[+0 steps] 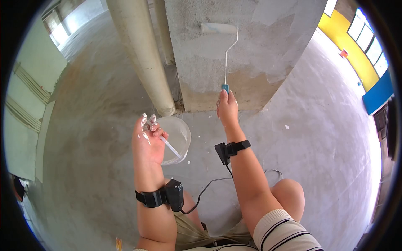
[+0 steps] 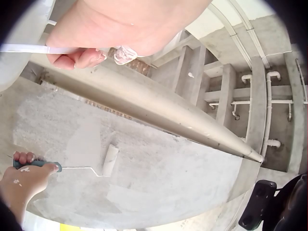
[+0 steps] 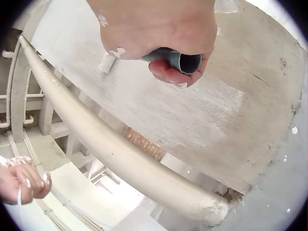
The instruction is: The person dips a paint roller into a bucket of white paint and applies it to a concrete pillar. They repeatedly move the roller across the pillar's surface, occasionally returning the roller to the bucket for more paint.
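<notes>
The right hand (image 1: 228, 109) grips the blue handle (image 1: 225, 88) of a paint roller, its fingers curled round it. The white roller sleeve (image 1: 219, 28) lies against the grey wall (image 1: 255, 54), where a paler coated area stands above a browner strip. In the left wrist view the roller sleeve (image 2: 110, 160) also touches the wall. The left hand (image 1: 150, 140), spotted with white, holds the white strip-like handle (image 1: 171, 147) of a round bucket (image 1: 187, 138) in its curled fingers. Whether the bucket rests on the floor cannot be told.
A thick pale pipe (image 1: 144, 54) runs down to the floor left of the wall, with another pipe behind it. White spots dot the grey floor (image 1: 326, 167). A cable (image 1: 209, 180) hangs between the two wrist cameras. A blue panel (image 1: 378, 97) stands at far right.
</notes>
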{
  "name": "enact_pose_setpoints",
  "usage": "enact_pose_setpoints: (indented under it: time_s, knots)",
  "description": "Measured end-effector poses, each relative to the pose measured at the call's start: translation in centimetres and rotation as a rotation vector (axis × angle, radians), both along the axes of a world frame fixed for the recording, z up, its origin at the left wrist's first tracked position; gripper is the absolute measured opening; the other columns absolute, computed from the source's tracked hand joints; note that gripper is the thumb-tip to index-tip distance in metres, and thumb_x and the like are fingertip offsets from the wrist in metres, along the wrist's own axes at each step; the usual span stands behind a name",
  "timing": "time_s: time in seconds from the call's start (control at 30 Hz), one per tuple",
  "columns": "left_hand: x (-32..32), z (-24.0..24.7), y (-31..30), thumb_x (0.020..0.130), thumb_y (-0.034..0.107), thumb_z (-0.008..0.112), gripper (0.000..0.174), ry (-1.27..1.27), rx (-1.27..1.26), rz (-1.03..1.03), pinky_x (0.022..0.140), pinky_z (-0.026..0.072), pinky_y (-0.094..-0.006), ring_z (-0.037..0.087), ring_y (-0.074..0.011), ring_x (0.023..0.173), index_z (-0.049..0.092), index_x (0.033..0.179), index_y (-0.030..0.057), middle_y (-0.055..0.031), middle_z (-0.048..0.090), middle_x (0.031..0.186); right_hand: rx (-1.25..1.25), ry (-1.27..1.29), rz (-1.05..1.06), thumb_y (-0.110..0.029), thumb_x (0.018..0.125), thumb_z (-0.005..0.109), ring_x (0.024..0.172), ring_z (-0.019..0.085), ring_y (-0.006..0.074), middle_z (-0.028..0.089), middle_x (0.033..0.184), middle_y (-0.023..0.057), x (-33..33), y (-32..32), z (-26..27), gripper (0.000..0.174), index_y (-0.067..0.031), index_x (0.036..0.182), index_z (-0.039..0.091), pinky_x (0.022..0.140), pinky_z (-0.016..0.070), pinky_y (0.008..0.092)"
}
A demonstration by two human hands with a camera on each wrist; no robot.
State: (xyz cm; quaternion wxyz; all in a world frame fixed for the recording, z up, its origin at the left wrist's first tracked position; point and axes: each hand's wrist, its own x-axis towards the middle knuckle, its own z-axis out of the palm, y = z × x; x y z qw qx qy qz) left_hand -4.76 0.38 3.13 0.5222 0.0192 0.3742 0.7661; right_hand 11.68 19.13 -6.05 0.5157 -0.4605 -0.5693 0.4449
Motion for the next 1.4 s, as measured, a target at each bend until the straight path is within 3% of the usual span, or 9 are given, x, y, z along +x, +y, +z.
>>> enact_pose_setpoints:
  time_s: [0.03, 0.1, 0.17, 0.43, 0.67, 0.73, 0.77, 0.83, 1.4]
  knots:
    - [0.0, 0.0, 0.0, 0.084, 0.035, 0.059, 0.029, -0.006, 0.0, -0.002, 0.067, 0.0335, -0.0269, 0.037, -0.0072, 0.052, 0.053, 0.089, 0.0067, 0.0043, 0.041, 0.06, -0.002, 0.001, -0.001, -0.035, 0.097, 0.043, 0.046, 0.045, 0.0127, 0.046, 0.058, 0.0036, -0.1, -0.1, -1.2, 0.033, -0.0054, 0.084, 0.049, 0.041, 0.0361, 0.0279]
    - [0.0, 0.0, 0.0, 0.084, 0.035, 0.059, 0.029, 0.0, 0.001, -0.005, 0.067, 0.0336, -0.0271, 0.037, -0.0072, 0.053, 0.053, 0.089, 0.0067, 0.0044, 0.041, 0.06, -0.039, -0.307, -0.126, -0.037, 0.094, 0.042, 0.083, 0.057, 0.0455, 0.062, 0.086, 0.0249, -0.1, -1.6, -4.0, 0.041, 0.0007, 0.102, 0.055, 0.071, 0.0451, 0.0484]
    - [0.0, 0.0, -0.1, 0.084, 0.035, 0.059, 0.029, 0.003, 0.004, -0.008, 0.067, 0.0337, -0.0272, 0.037, -0.0072, 0.053, 0.053, 0.089, 0.0067, 0.0045, 0.041, 0.06, -0.092, -0.384, -0.12, -0.037, 0.094, 0.04, 0.092, 0.056, 0.0473, 0.061, 0.094, 0.0278, 0.2, -3.2, -6.5, 0.042, 0.0007, 0.105, 0.055, 0.077, 0.0438, 0.0515]
    - [0.1, 0.0, -0.2, 0.084, 0.035, 0.059, 0.029, 0.014, 0.024, -0.023, 0.067, 0.0342, -0.0276, 0.038, -0.0075, 0.052, 0.054, 0.089, 0.0064, 0.0044, 0.041, 0.06, -0.367, -0.634, -0.089, -0.04, 0.093, 0.042, 0.093, 0.056, 0.0453, 0.061, 0.095, 0.0273, 5.0, -6.9, -13.6, 0.043, 0.0008, 0.1, 0.056, 0.079, 0.0441, 0.0496]
    - [0.1, -0.1, -0.1, 0.084, 0.035, 0.058, 0.029, -0.031, 0.008, -0.002, 0.068, 0.0343, -0.0269, 0.038, -0.0074, 0.052, 0.054, 0.09, 0.0066, 0.0043, 0.041, 0.061, -0.023, -0.441, -0.259, -0.039, 0.093, 0.044, 0.08, 0.059, 0.0416, 0.062, 0.084, 0.0231, 2.9, -3.0, -8.8, 0.042, 0.0014, 0.096, 0.054, 0.071, 0.0448, 0.0488]
    - [0.0, -0.3, -0.1, 0.085, 0.035, 0.057, 0.028, -0.056, 0.004, -0.009, 0.067, 0.0348, -0.0272, 0.038, -0.0072, 0.051, 0.054, 0.09, 0.0074, 0.0044, 0.041, 0.061, -0.016, -0.095, -0.204, -0.034, 0.095, 0.046, 0.058, 0.056, 0.0262, 0.058, 0.069, 0.0123, 2.1, -0.5, -6.4, 0.033, -0.0014, 0.091, 0.051, 0.054, 0.0458, 0.0382]
    - [0.0, -0.3, -0.2, 0.085, 0.035, 0.057, 0.028, -0.055, 0.023, -0.001, 0.067, 0.0348, -0.0272, 0.038, -0.0072, 0.051, 0.054, 0.09, 0.0074, 0.0044, 0.041, 0.061, 0.003, -0.092, -0.196, -0.034, 0.095, 0.046, 0.058, 0.056, 0.0262, 0.058, 0.069, 0.0123, 1.8, -0.3, -4.5, 0.033, -0.0014, 0.091, 0.051, 0.054, 0.0458, 0.0382]
    - [0.0, -0.5, -0.2, 0.085, 0.034, 0.056, 0.027, -0.042, 0.004, 0.0, 0.067, 0.0353, -0.0278, 0.038, -0.0073, 0.051, 0.055, 0.088, 0.0082, 0.0044, 0.042, 0.061, -0.073, 0.401, -0.013, -0.033, 0.098, 0.041, 0.04, 0.039, 0.0052, 0.042, 0.057, -0.0018, 1.6, 0.1, -0.9, 0.03, -0.0095, 0.08, 0.044, 0.034, 0.0294, 0.0211]
    - [0.0, -0.2, 0.0, 0.086, 0.03, 0.059, 0.023, -0.153, 0.004, 0.044, 0.061, 0.0347, -0.0297, 0.038, -0.0099, 0.053, 0.047, 0.076, 0.0137, 0.0035, 0.04, 0.061, -0.252, 0.142, 0.007, -0.034, 0.099, 0.036, 0.035, 0.039, 0.0123, 0.04, 0.053, 0.0007, 3.0, -2.5, -9.3, 0.032, -0.0088, 0.082, 0.044, 0.031, 0.0328, 0.0264]
